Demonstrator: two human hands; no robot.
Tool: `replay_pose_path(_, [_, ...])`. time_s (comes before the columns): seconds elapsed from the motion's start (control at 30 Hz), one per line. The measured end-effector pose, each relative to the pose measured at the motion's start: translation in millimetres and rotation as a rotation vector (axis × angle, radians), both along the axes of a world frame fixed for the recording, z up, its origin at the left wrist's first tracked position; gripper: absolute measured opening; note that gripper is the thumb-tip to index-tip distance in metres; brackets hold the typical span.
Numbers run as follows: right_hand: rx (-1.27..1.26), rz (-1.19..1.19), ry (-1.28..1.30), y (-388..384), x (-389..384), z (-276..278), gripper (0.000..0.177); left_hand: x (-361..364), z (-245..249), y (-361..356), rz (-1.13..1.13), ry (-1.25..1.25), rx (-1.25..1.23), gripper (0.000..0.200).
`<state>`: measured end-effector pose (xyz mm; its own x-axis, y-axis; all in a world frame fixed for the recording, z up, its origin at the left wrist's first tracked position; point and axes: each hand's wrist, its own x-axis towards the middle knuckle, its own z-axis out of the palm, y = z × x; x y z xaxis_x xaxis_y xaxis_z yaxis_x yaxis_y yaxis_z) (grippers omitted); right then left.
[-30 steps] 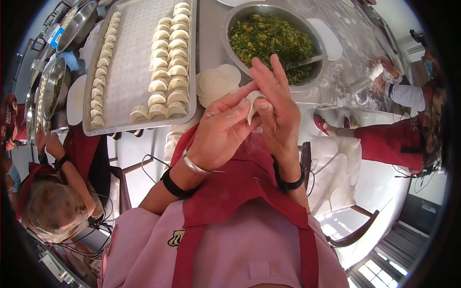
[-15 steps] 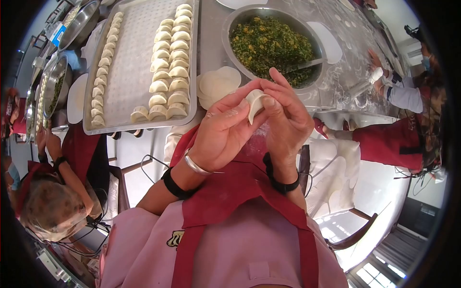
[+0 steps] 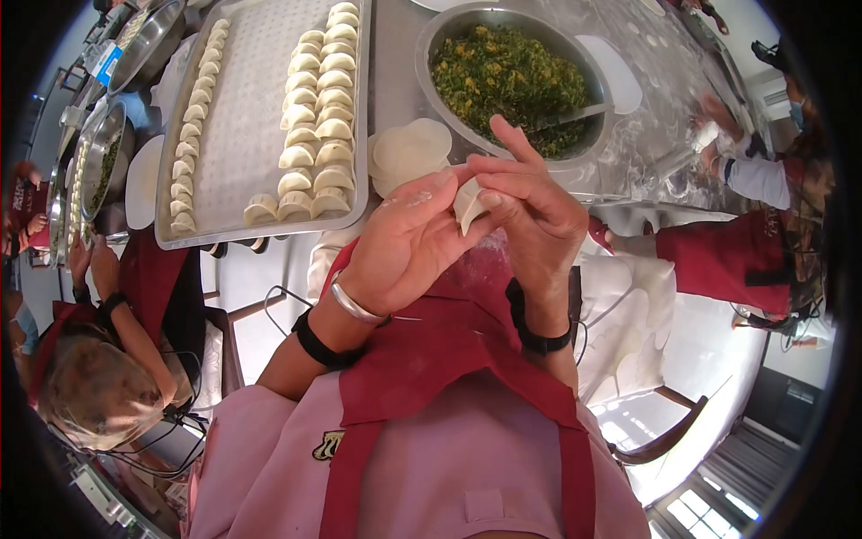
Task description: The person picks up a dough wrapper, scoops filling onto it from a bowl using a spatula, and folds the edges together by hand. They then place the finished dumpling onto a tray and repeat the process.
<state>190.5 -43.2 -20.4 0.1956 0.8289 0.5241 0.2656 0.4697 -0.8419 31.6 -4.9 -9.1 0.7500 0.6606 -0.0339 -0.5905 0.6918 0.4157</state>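
White folded dough dumpling [image 3: 469, 207] sits between both hands. Right hand [image 3: 539, 225] is curled, pinching it thumb-to-fingers, likely to press the edge. Left hand [image 3: 391, 251] is half open alongside, likely for support. Round pale dough wrappers [image 3: 409, 154] and round steel bowl [image 3: 422, 65] lie just beyond the hands, presumably for reach; rectangular silver tray [image 3: 256, 108] ahead-left.

L hand [image 3: 400, 247] half-open, palm up; R hand [image 3: 543, 229] opp. & v. close, fingers [image 3: 532, 185] bent inward.

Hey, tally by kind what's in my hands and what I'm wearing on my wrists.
Dumpling: 1
Black wristbands: 2
Silver bangle: 1
Total: 4
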Motion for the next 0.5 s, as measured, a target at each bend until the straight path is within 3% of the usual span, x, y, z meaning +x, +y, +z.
replay_pose_path(0.1, [0.002, 0.020, -0.103, -0.6, 5.3, -3.5, 0.021, -2.4, -1.7, 1.2, -0.032, 0.003, 0.011, 0.046])
replay_pose_path(0.3, [-0.115, 0.094, 0.083, -1.3, -2.7, 16.7, 0.018, -5.6, 1.5, 4.4, -0.036, 0.013, -0.073, 0.038])
replay_pose_path(0.43, [-0.005, 0.258, -0.206, 4.6, 12.0, 14.1, 0.017, -10.1, 0.0, 5.7, -0.108, 0.106, 0.056, 0.046])
replay_pose_path(0.5, [-0.009, 0.273, -0.205, 3.8, 13.7, 9.5, 0.014, -11.2, 3.8, 4.3, -0.126, 0.133, 0.072, 0.046])
